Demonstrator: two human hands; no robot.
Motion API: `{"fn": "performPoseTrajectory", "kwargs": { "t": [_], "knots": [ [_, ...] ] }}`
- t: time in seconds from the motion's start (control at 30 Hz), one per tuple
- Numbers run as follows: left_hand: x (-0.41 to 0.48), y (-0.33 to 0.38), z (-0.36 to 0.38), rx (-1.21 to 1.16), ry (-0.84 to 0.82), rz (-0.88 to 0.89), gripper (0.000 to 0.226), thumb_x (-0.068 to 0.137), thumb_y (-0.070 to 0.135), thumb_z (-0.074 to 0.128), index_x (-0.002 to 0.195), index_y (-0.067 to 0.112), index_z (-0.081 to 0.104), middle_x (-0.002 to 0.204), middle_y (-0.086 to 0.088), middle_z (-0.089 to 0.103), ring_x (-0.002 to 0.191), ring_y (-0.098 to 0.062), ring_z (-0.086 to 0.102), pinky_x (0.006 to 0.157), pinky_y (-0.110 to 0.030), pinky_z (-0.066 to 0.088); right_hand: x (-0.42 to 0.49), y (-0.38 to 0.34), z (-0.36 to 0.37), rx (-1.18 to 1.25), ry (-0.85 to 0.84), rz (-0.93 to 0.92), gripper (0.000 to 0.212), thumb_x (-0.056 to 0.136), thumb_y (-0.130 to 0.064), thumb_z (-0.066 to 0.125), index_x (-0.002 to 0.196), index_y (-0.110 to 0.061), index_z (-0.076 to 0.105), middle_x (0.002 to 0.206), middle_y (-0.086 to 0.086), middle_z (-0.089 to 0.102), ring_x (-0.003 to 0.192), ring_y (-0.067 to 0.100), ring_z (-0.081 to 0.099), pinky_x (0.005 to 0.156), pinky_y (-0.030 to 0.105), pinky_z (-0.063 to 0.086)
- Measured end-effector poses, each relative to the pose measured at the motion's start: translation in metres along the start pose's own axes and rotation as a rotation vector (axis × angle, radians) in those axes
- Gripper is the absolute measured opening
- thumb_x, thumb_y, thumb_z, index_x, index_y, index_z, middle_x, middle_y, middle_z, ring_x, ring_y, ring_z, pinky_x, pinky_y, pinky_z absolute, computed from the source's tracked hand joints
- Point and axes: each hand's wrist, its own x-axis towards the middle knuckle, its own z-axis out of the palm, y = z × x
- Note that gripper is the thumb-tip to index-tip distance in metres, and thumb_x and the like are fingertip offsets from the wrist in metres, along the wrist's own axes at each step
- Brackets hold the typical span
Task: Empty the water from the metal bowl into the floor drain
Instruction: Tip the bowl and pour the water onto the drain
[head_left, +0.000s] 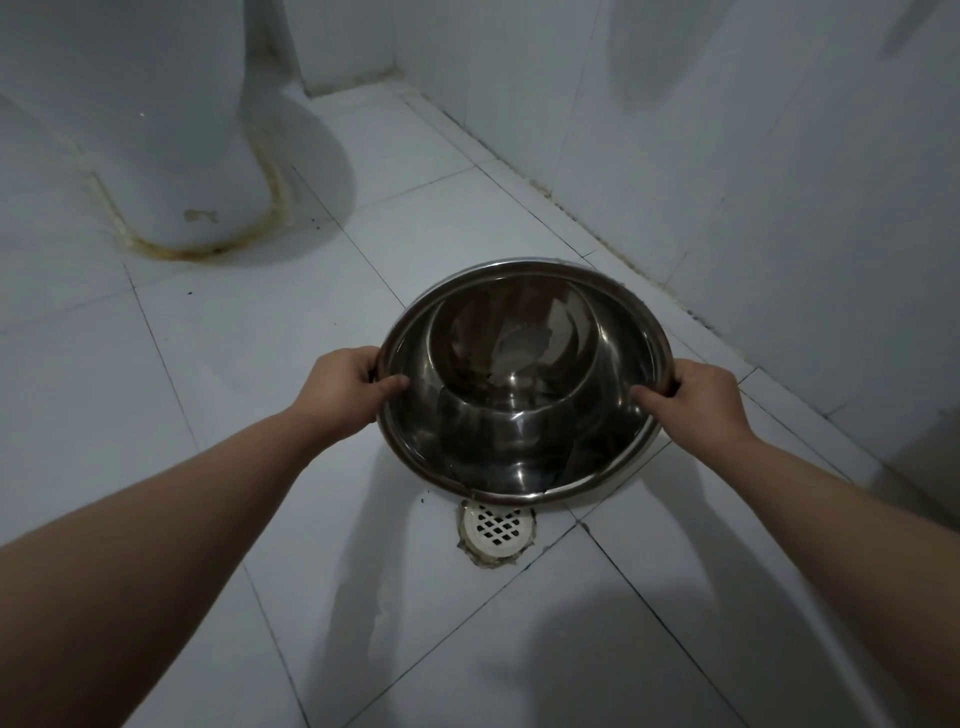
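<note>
Bowl (524, 382), stainless steel, is held above the tiled floor (260, 332), tilted so its open mouth faces the camera and its base points away toward the wall (779, 156). Its lowest rim edge hangs directly over the far side of the drain (497, 527) and hides part of the grate. A small pool of water lies low inside the bowl; whether any is running out cannot be told.

Left hand (345, 382) grips the left rim, thumb inside the bowl, fingers (375, 371) curled behind the edge. Right hand (693, 392) grips the right rim the same way, thumb inside, fingers wrapped behind. Both hands are closed firmly on the rim, opposite each other.

Drain is a white round grate set in the floor, with stained grout round it. Toilet base (197, 156) stands well apart at upper left, with brown staining along its foot.
</note>
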Motion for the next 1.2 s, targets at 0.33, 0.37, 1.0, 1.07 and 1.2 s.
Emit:
{"fn": "performPoseTrajectory", "kwargs": {
  "t": [0.33,0.37,1.0,1.07,1.2],
  "knots": [
    [-0.004,0.002,-0.001,0.016,-0.035,0.021,0.016,0.086,0.019,0.061,0.093,0.007,0.069,0.087,-0.018,0.068,0.084,-0.032,0.064,0.083,-0.047,0.054,-0.006,0.003,-0.003,-0.040,-0.030,-0.005,0.015,0.083,-0.020,0.067,0.072,-0.017,0.058,0.065,-0.005,0.055,0.073,0.020,0.059,0.073,0.031,0.047],
    [-0.005,0.002,-0.002,0.017,-0.037,0.021,0.015,0.086,0.019,0.061,0.093,0.007,0.069,0.087,-0.018,0.068,0.084,-0.032,0.064,0.083,-0.047,0.054,-0.006,0.003,-0.004,-0.037,-0.031,-0.008,0.016,0.083,-0.020,0.067,0.070,-0.018,0.057,0.065,-0.005,0.055,0.073,0.020,0.059,0.074,0.032,0.048],
    [-0.009,0.000,-0.009,0.117,-0.048,0.080,0.008,0.081,0.017,0.068,0.075,0.012,0.068,0.065,-0.005,0.060,0.067,-0.023,0.056,0.075,-0.036,0.049,-0.014,0.003,-0.009,-0.101,-0.041,-0.043,0.015,0.082,-0.025,0.069,0.075,-0.012,0.067,0.061,-0.007,0.055,0.067,0.015,0.055,0.066,0.025,0.039],
    [-0.010,-0.001,-0.009,0.134,-0.038,0.096,0.011,0.081,0.018,0.068,0.082,0.008,0.070,0.068,-0.007,0.061,0.072,-0.026,0.058,0.076,-0.038,0.049,-0.014,0.003,-0.009,-0.107,-0.042,-0.046,0.015,0.082,-0.025,0.068,0.077,-0.010,0.068,0.061,-0.007,0.054,0.067,0.015,0.055,0.066,0.024,0.038],
    [-0.010,0.000,-0.010,0.146,-0.022,0.119,0.010,0.081,0.018,0.068,0.078,0.009,0.068,0.060,0.000,0.055,0.069,-0.025,0.055,0.071,-0.032,0.044,-0.014,0.003,-0.009,-0.119,-0.044,-0.058,0.017,0.083,-0.026,0.067,0.082,-0.009,0.069,0.060,-0.008,0.054,0.065,0.014,0.054,0.056,0.020,0.036]
  ]
}}
